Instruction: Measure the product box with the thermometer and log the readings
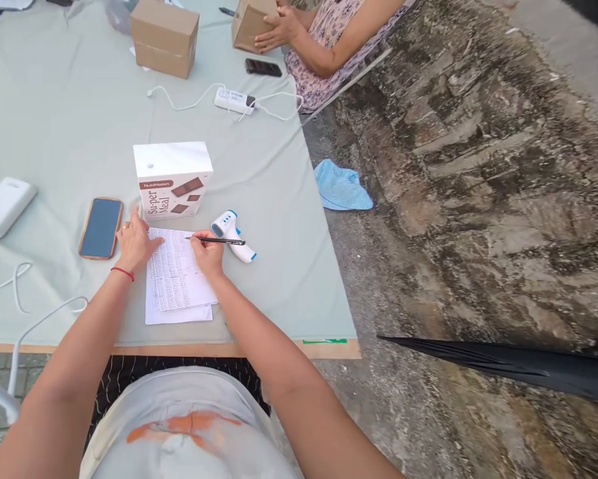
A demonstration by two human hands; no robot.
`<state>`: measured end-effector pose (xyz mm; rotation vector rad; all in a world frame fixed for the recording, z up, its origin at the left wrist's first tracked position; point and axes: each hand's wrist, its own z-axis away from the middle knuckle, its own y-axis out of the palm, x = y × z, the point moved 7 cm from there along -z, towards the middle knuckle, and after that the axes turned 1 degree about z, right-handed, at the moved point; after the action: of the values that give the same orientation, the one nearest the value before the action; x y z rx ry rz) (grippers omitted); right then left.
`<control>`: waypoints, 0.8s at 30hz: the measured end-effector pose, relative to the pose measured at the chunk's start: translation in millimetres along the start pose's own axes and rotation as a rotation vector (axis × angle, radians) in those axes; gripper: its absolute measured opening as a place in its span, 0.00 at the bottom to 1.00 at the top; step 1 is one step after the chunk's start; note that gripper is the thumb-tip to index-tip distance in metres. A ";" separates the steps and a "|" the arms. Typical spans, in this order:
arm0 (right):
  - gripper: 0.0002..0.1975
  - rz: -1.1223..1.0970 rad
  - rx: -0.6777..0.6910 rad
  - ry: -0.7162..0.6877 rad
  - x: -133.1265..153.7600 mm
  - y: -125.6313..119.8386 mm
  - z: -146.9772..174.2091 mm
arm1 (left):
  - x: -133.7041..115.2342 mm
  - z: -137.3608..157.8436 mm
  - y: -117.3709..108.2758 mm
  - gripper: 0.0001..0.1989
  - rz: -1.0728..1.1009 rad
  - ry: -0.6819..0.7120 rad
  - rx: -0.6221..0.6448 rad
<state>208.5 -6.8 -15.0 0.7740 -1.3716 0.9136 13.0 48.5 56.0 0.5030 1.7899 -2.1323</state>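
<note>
Two overlapping sheets of paper (pixel 179 279), the upper one covered in rows of handwriting, lie flat on the table. A black pen (pixel 229 241) is pinched in my right hand (pixel 209 254), its tip at the upper part of the written sheet. My left hand (pixel 135 241) rests at the sheet's left edge, thumb on the paper and fingers apart. Just beyond the paper stands a white and brown snack box (pixel 173 181). Right of my right hand lies a white and blue infrared thermometer (pixel 233 234). A phone (pixel 102 227) sits left of my left hand.
A pale green cloth covers the table (pixel 79 120). White power banks (pixel 9 203) and cables lie about. Farther back are a cardboard box (pixel 165 40), a black phone (pixel 263 67) and another person's hands (pixel 279 28) on a carton (pixel 251 25). A blue cloth (pixel 342 186) hangs off the right side.
</note>
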 end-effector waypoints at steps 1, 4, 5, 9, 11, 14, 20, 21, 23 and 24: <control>0.07 -0.007 0.003 0.000 0.4 1.1 0.4 | 0.3 0.0 0.0 0.44 -0.026 -0.016 0.014; 0.08 -0.024 0.005 -0.004 2.4 2.7 1.6 | -0.4 -0.5 0.2 0.30 -0.136 -0.001 0.035; 0.08 -0.027 0.005 -0.004 3.2 3.2 2.0 | -1.3 -0.8 0.2 0.29 -0.167 0.035 0.033; 0.08 -0.044 0.025 0.012 4.3 11.9 4.7 | 5.6 -1.8 2.2 0.27 -0.214 0.160 0.027; 0.07 -0.032 0.047 0.016 4.5 20.0 6.3 | 14.8 -2.7 2.1 0.21 -0.198 0.175 0.003; 0.07 0.002 0.073 0.000 7.5 28.1 8.3 | 23.6 -1.9 1.2 0.20 -0.155 0.188 -0.041; 0.09 0.255 0.117 -0.344 53.7 1.4 21.5 | 18.1 10.3 3.9 0.22 -0.174 0.150 -0.016; 0.10 0.386 0.129 -0.422 62.9 -4.3 26.5 | 16.6 12.5 4.1 0.22 -0.174 0.146 -0.015; 0.13 0.673 0.164 -0.487 71.2 -12.3 35.2 | 15.1 15.9 4.3 0.21 -0.168 0.141 -0.028; 0.14 0.806 0.188 -0.491 71.2 -14.3 39.0 | 15.2 16.9 4.5 0.21 -0.163 0.139 -0.038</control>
<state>201.5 -41.6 59.3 0.5979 -2.1204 1.5595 0.4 30.9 47.8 0.5239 2.0066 -2.2131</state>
